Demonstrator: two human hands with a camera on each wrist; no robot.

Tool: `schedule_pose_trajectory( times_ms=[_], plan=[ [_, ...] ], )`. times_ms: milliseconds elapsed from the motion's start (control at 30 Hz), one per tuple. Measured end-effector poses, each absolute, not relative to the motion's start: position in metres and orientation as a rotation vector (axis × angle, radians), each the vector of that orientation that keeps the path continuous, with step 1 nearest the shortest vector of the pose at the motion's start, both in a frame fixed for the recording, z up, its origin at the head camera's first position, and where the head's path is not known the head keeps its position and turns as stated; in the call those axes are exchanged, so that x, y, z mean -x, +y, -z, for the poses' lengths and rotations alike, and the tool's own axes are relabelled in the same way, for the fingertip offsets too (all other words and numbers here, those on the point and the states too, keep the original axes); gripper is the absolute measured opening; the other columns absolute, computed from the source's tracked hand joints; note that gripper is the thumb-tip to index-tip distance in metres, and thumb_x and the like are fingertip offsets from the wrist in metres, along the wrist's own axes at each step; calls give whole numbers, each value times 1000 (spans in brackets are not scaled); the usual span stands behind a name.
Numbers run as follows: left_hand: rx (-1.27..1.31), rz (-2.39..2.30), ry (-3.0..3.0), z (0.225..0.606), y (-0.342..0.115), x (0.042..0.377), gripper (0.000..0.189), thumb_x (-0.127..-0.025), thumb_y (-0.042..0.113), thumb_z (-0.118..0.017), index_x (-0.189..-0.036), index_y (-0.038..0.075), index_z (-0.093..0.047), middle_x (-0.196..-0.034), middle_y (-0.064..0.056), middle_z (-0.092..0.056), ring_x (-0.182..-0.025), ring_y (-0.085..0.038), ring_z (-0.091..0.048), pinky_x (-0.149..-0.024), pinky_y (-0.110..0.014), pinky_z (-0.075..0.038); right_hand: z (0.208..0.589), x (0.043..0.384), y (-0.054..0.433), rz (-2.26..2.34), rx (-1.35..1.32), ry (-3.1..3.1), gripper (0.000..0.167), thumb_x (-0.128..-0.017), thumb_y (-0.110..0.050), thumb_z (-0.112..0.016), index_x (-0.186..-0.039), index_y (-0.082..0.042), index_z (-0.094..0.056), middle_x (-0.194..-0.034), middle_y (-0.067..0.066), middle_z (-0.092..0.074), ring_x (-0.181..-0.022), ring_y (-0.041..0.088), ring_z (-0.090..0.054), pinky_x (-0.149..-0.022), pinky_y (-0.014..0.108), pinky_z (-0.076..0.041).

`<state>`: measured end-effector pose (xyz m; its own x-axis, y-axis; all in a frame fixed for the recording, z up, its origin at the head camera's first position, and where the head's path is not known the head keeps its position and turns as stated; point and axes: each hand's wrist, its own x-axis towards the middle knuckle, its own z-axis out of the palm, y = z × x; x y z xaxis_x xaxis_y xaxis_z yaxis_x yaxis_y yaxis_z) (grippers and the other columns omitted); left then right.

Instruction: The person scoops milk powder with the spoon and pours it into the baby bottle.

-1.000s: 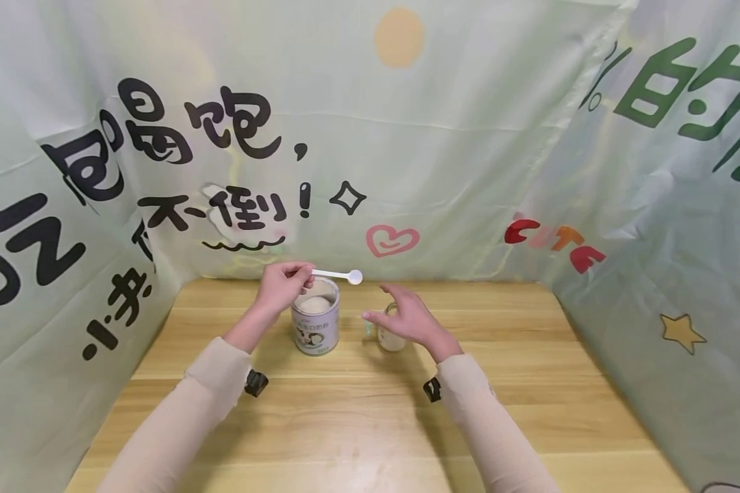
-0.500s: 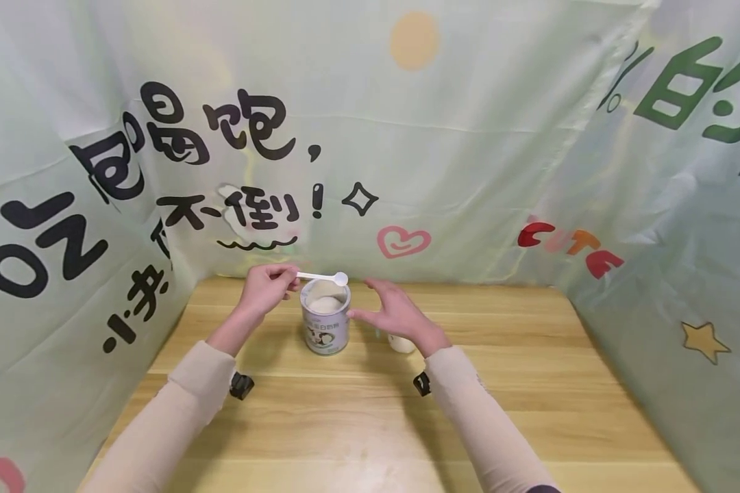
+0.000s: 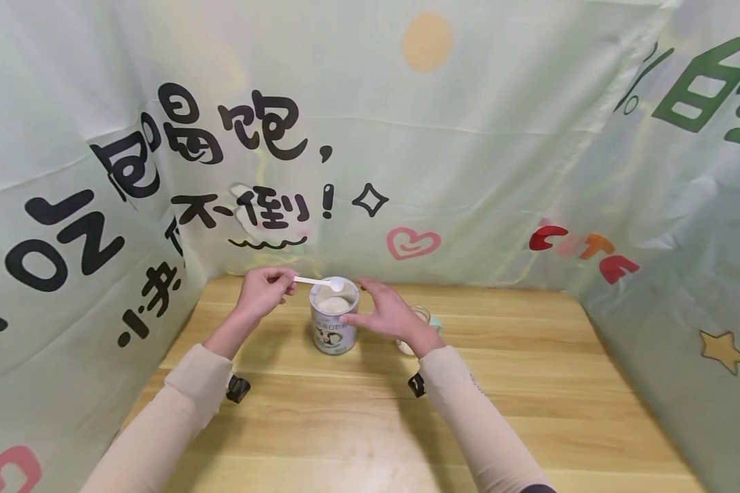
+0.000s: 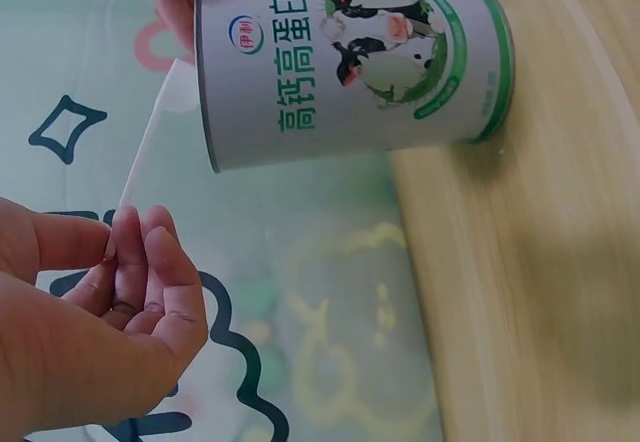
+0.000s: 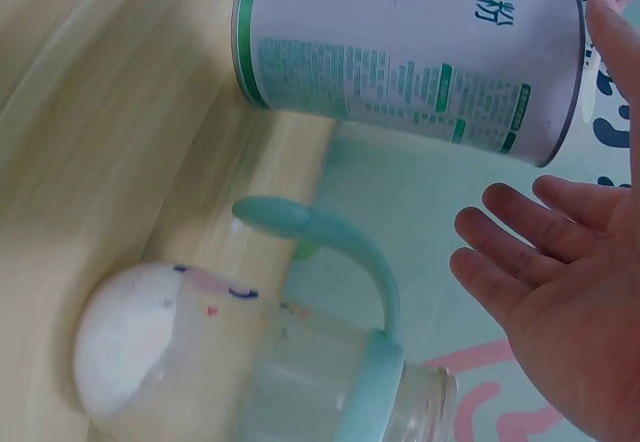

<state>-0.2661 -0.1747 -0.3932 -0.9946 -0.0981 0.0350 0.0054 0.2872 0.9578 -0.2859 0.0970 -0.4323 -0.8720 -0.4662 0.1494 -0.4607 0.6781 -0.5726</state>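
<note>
My left hand (image 3: 264, 294) pinches a long-handled white measuring scoop (image 3: 311, 281) between thumb and fingers. The scoop's bowl hangs at the mouth of an open milk powder can (image 3: 333, 335), and pale powder shows inside the can. In the left wrist view, the can (image 4: 350, 67) hides part of the bowl. To the can's right, my right hand (image 3: 385, 311) has its fingers extended; whether the thumb touches the can I cannot tell. Behind this hand stands an uncapped baby bottle, partly hidden; the right wrist view shows the bottle (image 5: 240, 352) with its mint-green handle and white contents at the bottom.
A wooden table (image 3: 339, 424) bears the can and the bottle. Printed fabric (image 3: 481, 171) hangs close behind and along both sides. Black wrist devices (image 3: 238, 388) sit under both forearms.
The scoop has moved left relative to the can, its bowl now at the can's mouth instead of beyond its right side. My right hand has moved from before the bottle to beside the can.
</note>
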Motion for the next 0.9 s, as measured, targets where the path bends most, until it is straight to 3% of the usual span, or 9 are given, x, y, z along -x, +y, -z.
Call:
schedule_pose_trajectory(
  times_ms=[133,200,367,433,700,900],
  plan=[
    [-71,1787,-2459,396,-176,265,29,-106,13,-63,-123,-9,-71,-87,-6,-76,-74,-4,-66,-63,-19,-55,436,288,93,993,817,2865,98,-86,-58,-81,-159,-4,-43,-161,18,-49,-150,39,-46,-124,56,-37],
    [-65,1774,-2460,397,-176,265,30,-106,13,-63,-123,-9,-72,-87,-7,-76,-73,-4,-65,-61,-18,-54,437,288,92,997,813,2860,100,-85,-58,-82,-160,-4,-42,-162,19,-48,-150,39,-45,-124,56,-37],
    [-78,1768,-2446,399,-179,263,30,-105,13,-64,-123,-10,-72,-77,7,-71,-72,-4,-65,-60,-17,-53,439,290,87,1006,806,2842,105,-84,-59,-82,-162,-3,-37,-163,20,-46,-151,39,-44,-124,56,-37],
    [-70,1753,-2445,399,-179,263,29,-105,12,-64,-122,-10,-72,-77,6,-71,-72,-5,-66,-60,-17,-53,439,291,86,1013,808,2838,105,-84,-59,-83,-162,-4,-37,-162,20,-47,-150,39,-45,-124,56,-37],
    [0,1553,-2547,403,-174,261,25,-103,17,-66,-115,-1,-79,-94,-20,-77,-72,-9,-63,-60,-20,-51,442,292,83,1082,827,2816,103,-84,-56,-85,-160,-5,-39,-156,19,-53,-145,36,-52,-122,53,-41],
    [72,1401,-2593,406,-168,261,23,-99,14,-67,-112,1,-81,-97,-17,-79,-76,-12,-62,-65,-24,-50,445,292,81,1095,819,2806,104,-84,-57,-85,-162,-6,-37,-155,17,-55,-143,34,-54,-120,52,-43]
  ],
)
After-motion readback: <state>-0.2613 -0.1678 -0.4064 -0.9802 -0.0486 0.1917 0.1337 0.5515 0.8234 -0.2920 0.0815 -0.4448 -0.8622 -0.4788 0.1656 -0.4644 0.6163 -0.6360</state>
